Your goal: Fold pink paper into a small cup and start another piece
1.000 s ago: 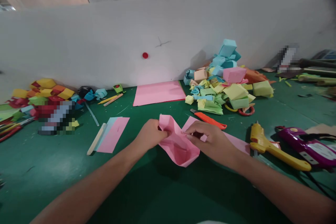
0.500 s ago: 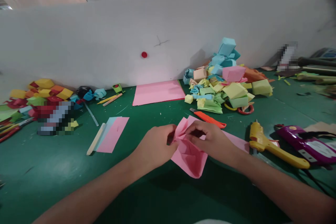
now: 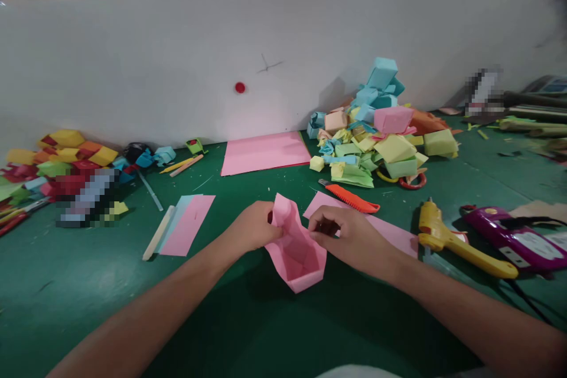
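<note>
A folded pink paper box (image 3: 301, 254), its hollow side facing up toward me, is held between my hands above the green table. My left hand (image 3: 254, 225) pinches its upper left edge, thumb on the inside. On the box's right edge, the fingertips of my right hand (image 3: 341, 233) are closed in a pinch. Beneath and behind the right hand lies a flat pink paper sheet (image 3: 394, 235). An orange utility knife (image 3: 354, 198) rests just beyond that hand.
Paper boxes and scraps are heaped in a pile (image 3: 381, 142) at back right. A yellow glue gun (image 3: 460, 248) and a purple device (image 3: 509, 236) lie right. Pink sheets (image 3: 266, 153) sit by the white partition. Paper strips (image 3: 190, 227) and a wooden stick (image 3: 158, 233) lie left.
The pink paper has opened from a gathered, pinched shape into a hollow box form. My left hand has shifted left, away from the right one.
</note>
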`<state>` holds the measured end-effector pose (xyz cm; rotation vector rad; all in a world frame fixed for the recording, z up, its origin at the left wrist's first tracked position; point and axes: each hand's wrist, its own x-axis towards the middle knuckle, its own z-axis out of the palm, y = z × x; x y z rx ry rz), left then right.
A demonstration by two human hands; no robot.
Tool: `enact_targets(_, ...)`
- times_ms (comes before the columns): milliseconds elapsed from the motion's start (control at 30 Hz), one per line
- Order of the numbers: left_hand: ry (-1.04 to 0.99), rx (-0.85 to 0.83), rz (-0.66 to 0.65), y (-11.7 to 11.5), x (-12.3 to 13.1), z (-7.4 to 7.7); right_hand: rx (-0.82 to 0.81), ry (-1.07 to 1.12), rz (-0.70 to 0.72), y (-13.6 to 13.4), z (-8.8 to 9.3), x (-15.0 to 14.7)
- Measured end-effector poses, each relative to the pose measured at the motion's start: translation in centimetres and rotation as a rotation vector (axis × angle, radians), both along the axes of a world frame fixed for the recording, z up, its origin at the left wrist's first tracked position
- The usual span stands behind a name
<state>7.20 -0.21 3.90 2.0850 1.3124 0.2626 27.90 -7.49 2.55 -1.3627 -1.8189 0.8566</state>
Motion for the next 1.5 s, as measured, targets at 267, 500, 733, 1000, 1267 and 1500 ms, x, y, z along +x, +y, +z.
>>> enact_targets(267, -0.01, 0.093, 0.063, -2.2, 1.0, -0.6, -0.02, 0.025, 0.012, 0.0, -0.3, -0.1)
enact_targets(500, -0.173, -0.002, -0.016, -0.9, 0.5, -0.3, -0.009, 0.018, -0.021, 0.3, -0.3, 0.1)
enact_targets(733, -0.282, -0.096, -0.114, -1.8, 0.5, 1.0, 0.042, 0.114, -0.019, 0.7, -0.4, 0.2)
enact_targets(1000, -0.278, 0.015, -0.139, -3.1, 0.9, 1.6, -0.035, 0.143, -0.002, 0.6, -0.5, 0.2)
enact_targets(1267, -0.004, 0.19, -0.033, -3.4, 1.1, 2.2, 0.0, 0.136, 0.009, 0.4, -0.9, 0.2)
enact_targets(1500, -0.048, 0.204, -0.111, -4.2, 1.4, 2.7, 0.016, 0.214, -0.043, 0.5, -0.9, 0.0)
